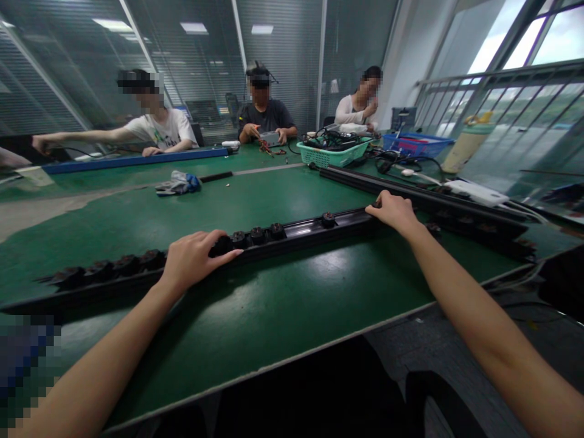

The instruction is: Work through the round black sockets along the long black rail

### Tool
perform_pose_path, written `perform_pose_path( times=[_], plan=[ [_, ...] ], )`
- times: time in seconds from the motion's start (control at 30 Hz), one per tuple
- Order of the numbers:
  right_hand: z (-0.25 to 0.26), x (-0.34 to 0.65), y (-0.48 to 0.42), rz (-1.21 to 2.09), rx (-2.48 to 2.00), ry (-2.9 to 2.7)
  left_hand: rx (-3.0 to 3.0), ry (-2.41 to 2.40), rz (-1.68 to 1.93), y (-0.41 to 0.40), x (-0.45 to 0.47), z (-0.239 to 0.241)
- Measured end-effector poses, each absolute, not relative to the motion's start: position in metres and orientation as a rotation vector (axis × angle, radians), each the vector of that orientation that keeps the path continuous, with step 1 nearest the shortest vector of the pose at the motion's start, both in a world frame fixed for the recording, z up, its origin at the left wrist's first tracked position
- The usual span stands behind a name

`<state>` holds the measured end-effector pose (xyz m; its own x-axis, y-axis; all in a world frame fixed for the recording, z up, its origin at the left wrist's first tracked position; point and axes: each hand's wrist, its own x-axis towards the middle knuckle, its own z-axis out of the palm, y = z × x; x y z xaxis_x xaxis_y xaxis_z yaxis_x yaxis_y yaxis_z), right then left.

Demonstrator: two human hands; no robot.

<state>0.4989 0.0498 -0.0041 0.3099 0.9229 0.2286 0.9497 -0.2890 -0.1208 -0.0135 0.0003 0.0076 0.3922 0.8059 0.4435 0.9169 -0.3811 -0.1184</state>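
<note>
A long black rail (301,230) with several dark round knobs set in its channel lies across the green table (255,304) in front of me. My left hand (194,258) rests flat on the rail near its middle, fingers stretched out over a few knobs. My right hand (395,212) lies on the rail's right part, fingers curled over its far edge. One knob (328,219) sits alone between my hands.
A second black rail (424,196) lies behind the first at the right. Further back stand a green basket (333,155) of cables, a blue bin (417,145), a white power strip (477,191) and a bottle (465,143). Three people sit at the far side.
</note>
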Motion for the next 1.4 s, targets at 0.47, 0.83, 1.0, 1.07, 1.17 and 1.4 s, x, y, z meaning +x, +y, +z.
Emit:
perform_pose_path(
  times=[0.47,0.83,1.0,1.07,1.17,1.4],
  plan=[
    [-0.004,0.506,0.049,-0.272,-2.456,-1.632,-2.292,-1.496,-0.414,-0.001,-0.013,0.009],
    [-0.003,0.515,0.050,-0.221,-2.517,-1.565,-2.298,-1.500,-0.436,0.000,-0.013,0.008],
    [-0.003,0.518,0.050,-0.199,-2.536,-1.551,-2.302,-1.503,-0.429,0.000,-0.012,0.008],
    [-0.003,0.518,0.050,-0.205,-2.516,-1.555,-2.307,-1.495,-0.428,0.000,-0.013,0.008],
    [-0.004,0.519,0.051,-0.210,-2.513,-1.545,-2.303,-1.492,-0.428,0.000,-0.013,0.007],
    [-0.008,0.532,0.057,-0.230,-2.525,-1.532,-2.296,-1.486,-0.422,0.000,-0.014,0.007]
  ],
)
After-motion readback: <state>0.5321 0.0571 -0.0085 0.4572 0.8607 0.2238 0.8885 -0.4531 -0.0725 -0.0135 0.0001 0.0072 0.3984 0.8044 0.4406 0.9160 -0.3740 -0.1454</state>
